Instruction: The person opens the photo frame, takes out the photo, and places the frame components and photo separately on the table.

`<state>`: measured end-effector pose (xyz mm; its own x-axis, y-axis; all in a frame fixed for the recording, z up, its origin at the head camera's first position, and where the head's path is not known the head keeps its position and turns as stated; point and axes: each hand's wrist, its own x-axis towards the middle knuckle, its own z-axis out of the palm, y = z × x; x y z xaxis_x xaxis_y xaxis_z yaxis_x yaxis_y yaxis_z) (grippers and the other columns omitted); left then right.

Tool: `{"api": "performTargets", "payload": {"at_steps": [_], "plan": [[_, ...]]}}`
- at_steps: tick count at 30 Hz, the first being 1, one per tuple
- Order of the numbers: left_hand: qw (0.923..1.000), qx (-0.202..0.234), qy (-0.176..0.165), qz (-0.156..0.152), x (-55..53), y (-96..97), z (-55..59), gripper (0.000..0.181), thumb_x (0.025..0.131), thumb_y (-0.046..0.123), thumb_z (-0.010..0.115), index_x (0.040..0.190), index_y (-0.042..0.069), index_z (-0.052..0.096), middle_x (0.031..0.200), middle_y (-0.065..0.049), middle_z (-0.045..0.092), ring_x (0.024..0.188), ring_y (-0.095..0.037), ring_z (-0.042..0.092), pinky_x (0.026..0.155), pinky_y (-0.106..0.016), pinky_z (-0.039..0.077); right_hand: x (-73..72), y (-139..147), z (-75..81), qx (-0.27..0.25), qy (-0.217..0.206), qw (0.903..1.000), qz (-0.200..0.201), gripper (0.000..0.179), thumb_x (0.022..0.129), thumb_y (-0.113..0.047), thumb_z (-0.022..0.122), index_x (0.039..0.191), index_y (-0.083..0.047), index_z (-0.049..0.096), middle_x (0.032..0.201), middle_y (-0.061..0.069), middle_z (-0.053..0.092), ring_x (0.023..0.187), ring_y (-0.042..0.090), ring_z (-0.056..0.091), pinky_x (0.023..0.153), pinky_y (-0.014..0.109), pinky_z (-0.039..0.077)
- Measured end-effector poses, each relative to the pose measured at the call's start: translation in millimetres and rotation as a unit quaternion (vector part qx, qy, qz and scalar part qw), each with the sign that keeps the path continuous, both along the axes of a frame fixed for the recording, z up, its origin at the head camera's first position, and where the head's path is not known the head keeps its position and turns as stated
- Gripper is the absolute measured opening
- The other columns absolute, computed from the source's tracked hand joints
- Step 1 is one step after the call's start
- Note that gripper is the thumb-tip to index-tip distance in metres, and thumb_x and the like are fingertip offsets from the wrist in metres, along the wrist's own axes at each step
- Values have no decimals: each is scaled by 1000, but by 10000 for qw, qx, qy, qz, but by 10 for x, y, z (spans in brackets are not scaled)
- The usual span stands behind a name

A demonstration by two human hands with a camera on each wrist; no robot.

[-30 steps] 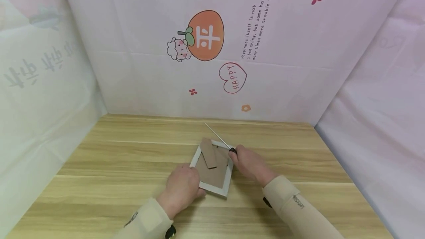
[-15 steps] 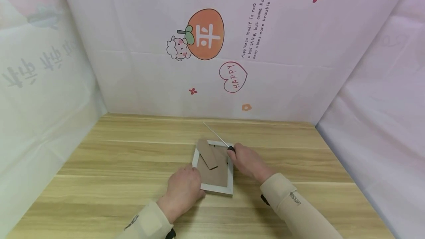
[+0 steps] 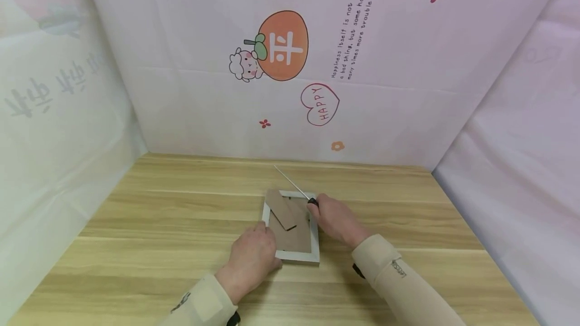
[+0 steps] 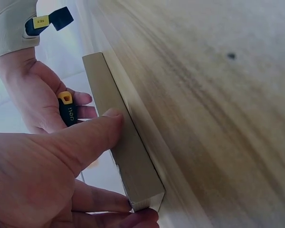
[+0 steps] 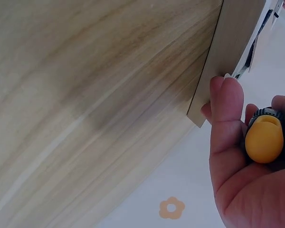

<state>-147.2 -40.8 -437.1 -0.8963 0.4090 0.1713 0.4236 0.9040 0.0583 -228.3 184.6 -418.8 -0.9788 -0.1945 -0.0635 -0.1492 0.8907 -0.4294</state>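
A white photo frame (image 3: pixel 296 255) lies back side up on the wooden table, showing its brown backing board (image 3: pixel 294 238) and a slanted stand leg (image 3: pixel 282 210). My left hand (image 3: pixel 252 253) grips the frame's near left corner; in the left wrist view its thumb (image 4: pixel 102 130) presses along the side edge, with fingers at the corner. In my right hand (image 3: pixel 337 219) is a screwdriver (image 3: pixel 292 183), its thin shaft pointing away to the far left above the frame. The yellow end of its handle (image 5: pixel 264 140) shows in the right wrist view, where fingertips (image 5: pixel 228 95) touch the frame's side.
Wooden tabletop (image 3: pixel 158 225) surrounds the frame. A white printed cloth (image 3: pixel 204 114) rises behind the table's back edge, with more cloth on the left and right sides. A dark band (image 3: pixel 359 270) circles the right wrist.
The photo frame has turned slightly counterclockwise and sits straighter, its near end shifted right. My right hand and the screwdriver have moved a little left. My left hand still grips the corner.
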Motion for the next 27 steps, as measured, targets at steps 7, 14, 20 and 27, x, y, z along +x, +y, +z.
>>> {"api": "performTargets", "payload": {"at_steps": [7, 14, 20, 27], "plan": [[9996, 234, 176, -58, 1, -11, -21, 73, 76, 56, 87, 99, -10, 66, 115, -26, 67, 79, -29, 68, 61, -36, 61, -2, -21, 6, -7, 57, 10000, 55, 31, 111, -34, 49, 96, -7, 54, 75, 3, 51, 65, 18, 48, 57, 30, 40], [9986, 244, 457, -67, -6, -11, -39, 73, 78, 60, 84, 95, -8, 66, 105, -22, 67, 74, -26, 66, 59, -36, 60, -8, -9, -2, -20, 59, 10000, -2, 29, 110, -33, 51, 97, -7, 55, 77, 5, 52, 66, 19, 49, 58, 31, 39], [9980, 240, 585, -13, -12, 0, -54, 72, 77, 59, 84, 94, -8, 66, 105, -23, 67, 74, -27, 67, 57, -36, 60, -11, -11, 5, 56, 3, 10000, 4, 29, 110, -34, 51, 99, -7, 56, 78, 4, 54, 68, 18, 50, 59, 30, 40], [9986, 150, 462, 220, -16, 27, -42, 81, 76, 67, 81, 101, -9, 69, 108, -20, 67, 76, -25, 66, 53, -36, 57, 12, 35, 14, 4, 109, 9999, -22, 29, 109, -34, 52, 96, -7, 54, 75, 3, 50, 64, 18, 48, 56, 30, 38]]}}
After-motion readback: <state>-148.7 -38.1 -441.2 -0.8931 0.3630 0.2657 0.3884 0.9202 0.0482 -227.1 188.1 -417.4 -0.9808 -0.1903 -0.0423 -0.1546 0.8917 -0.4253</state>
